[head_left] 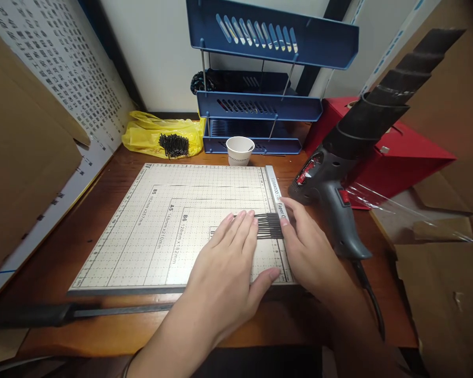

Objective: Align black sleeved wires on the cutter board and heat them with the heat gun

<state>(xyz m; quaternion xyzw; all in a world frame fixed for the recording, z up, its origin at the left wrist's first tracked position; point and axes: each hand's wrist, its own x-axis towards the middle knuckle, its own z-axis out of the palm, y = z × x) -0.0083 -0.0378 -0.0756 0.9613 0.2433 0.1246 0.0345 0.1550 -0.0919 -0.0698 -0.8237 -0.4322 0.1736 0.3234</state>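
Observation:
A row of several thin black cords point(269, 226) lies side by side on the cream, grid-marked board of a paper cutter point(126, 236). Flat over the cords' left part rests my left hand point(224, 262), its fingers stretched out and its thumb pointing right. The cords reach the cutter's metal edge strip point(275, 189) on the right. My right hand point(309, 247) is at that strip, with thumb and forefinger apart, touching it near the cord ends. Its other fingers are hidden. The cutter's blade arm with a black handle point(31, 316) lies down along the front.
A heat gun point(339, 173) stands at the right, nozzle up, before a red box point(413, 152). Behind the board are a white paper cup point(239, 152), a yellow bag point(142, 134) with a bundle of short black cords point(174, 145), and a blue tray rack point(256, 107). Cardboard point(27, 121) flanks the left.

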